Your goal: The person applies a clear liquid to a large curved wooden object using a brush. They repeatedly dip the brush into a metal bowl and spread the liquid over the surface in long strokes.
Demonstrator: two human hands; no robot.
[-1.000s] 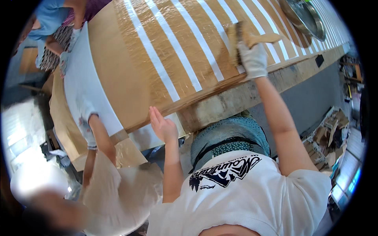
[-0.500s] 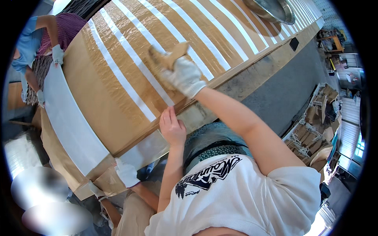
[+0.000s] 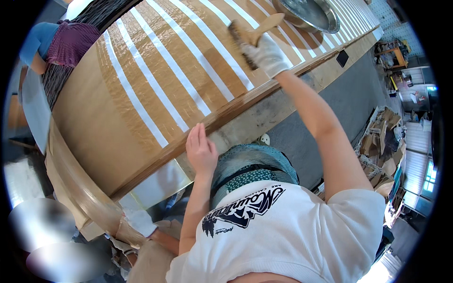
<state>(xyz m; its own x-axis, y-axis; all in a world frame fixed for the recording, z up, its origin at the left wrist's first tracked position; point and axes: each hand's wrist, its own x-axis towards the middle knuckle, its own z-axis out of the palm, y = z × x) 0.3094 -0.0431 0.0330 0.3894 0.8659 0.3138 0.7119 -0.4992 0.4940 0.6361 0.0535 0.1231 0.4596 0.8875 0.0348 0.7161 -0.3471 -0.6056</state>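
- Head view, right hand point(image 3: 268, 56): white-gloved, fingers curled around the base of the handle of a wide brush point(image 3: 252, 34); grip appears firm.
- Brush: located above the near half of the brown sheet point(image 3: 85, 108), among the white stripes point(image 3: 179, 78); handle points toward the basin, bristles toward the left. Bristle contact with the surface cannot be confirmed.
- Left hand point(image 3: 201, 150): bare, fingers straight and pressed together, nothing held. Fingertips overlap the near edge of the brown sheet; pressure cannot be judged.
- Metal basin point(image 3: 334, 9): on the striped area, near the brush handle, limiting room to the upper right.
- Edges: the near edge runs obliquely from lower left to upper right; a pale ledge point(image 3: 264, 107) projects below it, bearing a small black rectangle point(image 3: 342, 58).
- Room: plain brown surface lies left of the stripes; a grey floor point(image 3: 306, 118) strip borders the ledge.
- Co-worker's gloved hand point(image 3: 139, 222): at lower left, beside a curved brown length point(image 3: 87, 188), well apart from the brush.
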